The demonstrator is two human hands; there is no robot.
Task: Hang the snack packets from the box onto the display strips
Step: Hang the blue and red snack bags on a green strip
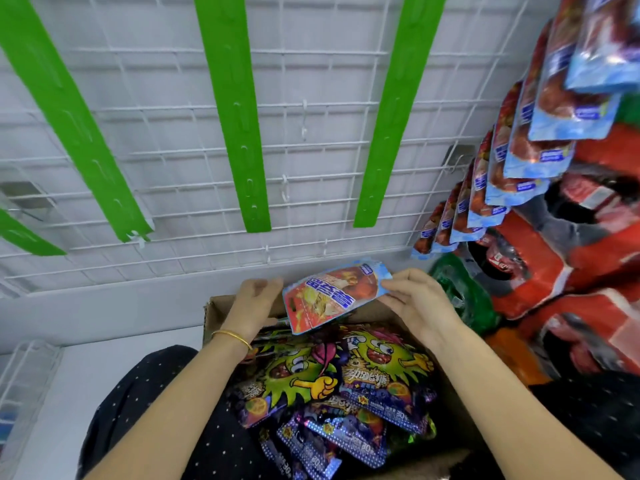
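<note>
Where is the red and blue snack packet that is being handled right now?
In the head view, the red and blue packet sits low and centre, held between the left hand and right hand, above the open cardboard box.

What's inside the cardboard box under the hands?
The cardboard box holds dark packets with green cartoon faces, piled loosely. The forearms and the blue-and-red packet cover the far end; the bottom is hidden.

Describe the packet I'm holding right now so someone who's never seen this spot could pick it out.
Start at the cardboard box below the white wire grid. Above its far edge, the left hand and right hand hold one packet between them. It is red with a pale blue border, unlike the dark purple packets with green cartoon faces in the box.
</note>
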